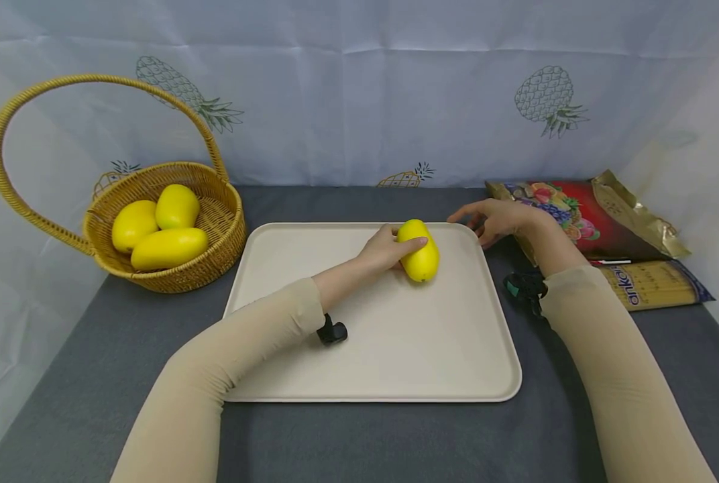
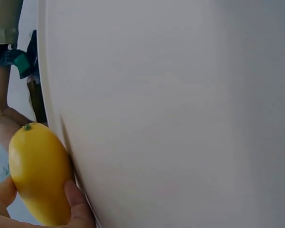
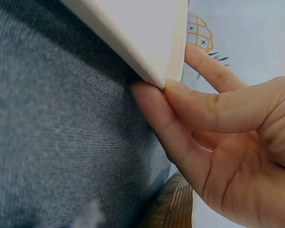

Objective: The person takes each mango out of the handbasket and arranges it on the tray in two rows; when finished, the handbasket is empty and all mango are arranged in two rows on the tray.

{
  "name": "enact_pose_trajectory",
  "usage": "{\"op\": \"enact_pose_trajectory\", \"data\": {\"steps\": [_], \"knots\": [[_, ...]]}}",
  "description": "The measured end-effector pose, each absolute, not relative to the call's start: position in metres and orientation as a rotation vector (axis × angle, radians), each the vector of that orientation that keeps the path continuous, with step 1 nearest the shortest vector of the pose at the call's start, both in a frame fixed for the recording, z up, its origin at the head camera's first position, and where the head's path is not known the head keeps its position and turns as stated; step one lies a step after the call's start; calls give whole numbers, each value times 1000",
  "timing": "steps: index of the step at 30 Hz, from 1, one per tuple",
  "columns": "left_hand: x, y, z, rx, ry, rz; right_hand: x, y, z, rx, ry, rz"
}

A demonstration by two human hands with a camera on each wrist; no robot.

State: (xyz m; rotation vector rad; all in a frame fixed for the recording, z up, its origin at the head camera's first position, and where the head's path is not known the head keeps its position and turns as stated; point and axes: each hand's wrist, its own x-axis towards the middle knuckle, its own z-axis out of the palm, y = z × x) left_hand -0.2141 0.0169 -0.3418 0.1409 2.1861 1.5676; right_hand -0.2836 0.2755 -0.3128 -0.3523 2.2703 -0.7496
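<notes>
My left hand [image 1: 385, 249] grips a yellow mango [image 1: 421, 258] above the far right part of a cream tray [image 1: 396, 349]. In the left wrist view, the thumb and a finger press the mango [image 2: 40, 171] from both sides, and a small green stem spot shows at its tip. At the tray's far right corner, my right hand [image 1: 497, 218] pinches the rim; in the right wrist view, thumb and index finger meet at the tray corner [image 3: 152, 71]. Three more yellow mangoes [image 1: 169, 248] lie in a woven basket [image 1: 227, 251] left of the tray.
The basket's tall handle [image 1: 106, 79] arches up at the left. To the right, beyond the right wrist, lie a red and gold packet with fruit pictures [image 1: 601, 228] and a pasta packet [image 1: 655, 285]. A dark grey cloth [image 1: 359, 443] covers the table; a pale curtain [image 1: 347, 114] hangs behind.
</notes>
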Motion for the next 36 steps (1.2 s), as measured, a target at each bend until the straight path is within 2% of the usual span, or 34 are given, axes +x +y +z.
{"op": "enact_pose_trajectory", "data": {"steps": [36], "knots": [[-220, 3, -320, 60, 2384, 1264, -284, 276, -313, -336, 2251, -784]]}}
